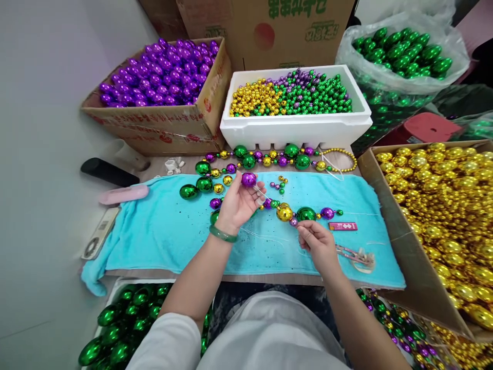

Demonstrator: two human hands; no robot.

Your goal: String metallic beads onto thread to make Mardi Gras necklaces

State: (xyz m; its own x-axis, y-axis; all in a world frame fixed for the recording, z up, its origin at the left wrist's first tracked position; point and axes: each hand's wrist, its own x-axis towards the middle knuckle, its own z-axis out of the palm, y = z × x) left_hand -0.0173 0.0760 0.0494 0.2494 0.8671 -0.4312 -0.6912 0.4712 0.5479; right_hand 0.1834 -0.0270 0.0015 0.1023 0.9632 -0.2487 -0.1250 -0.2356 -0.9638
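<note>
My left hand [238, 204] is raised over a turquoise towel [162, 231], fingers curled around a large purple bead [248, 179] at the fingertips. A green bangle [222, 235] sits on that wrist. My right hand [318, 242] pinches a thin clear thread just below a strung row of beads: a gold bead [284, 212], a green bead [306, 214] and a purple bead [327, 213]. More strung green, gold and purple beads [269, 158] lie along the towel's far edge. Small loose beads [280, 183] lie between.
A cardboard box of purple beads [162, 72] stands back left, a white foam box of small mixed beads [292, 95] in the middle, a bag of green beads [400, 51] back right. A box of gold beads [442, 205] is at right. Small snips [354, 253], a pink tag [342, 226] and a phone [98, 234] lie nearby.
</note>
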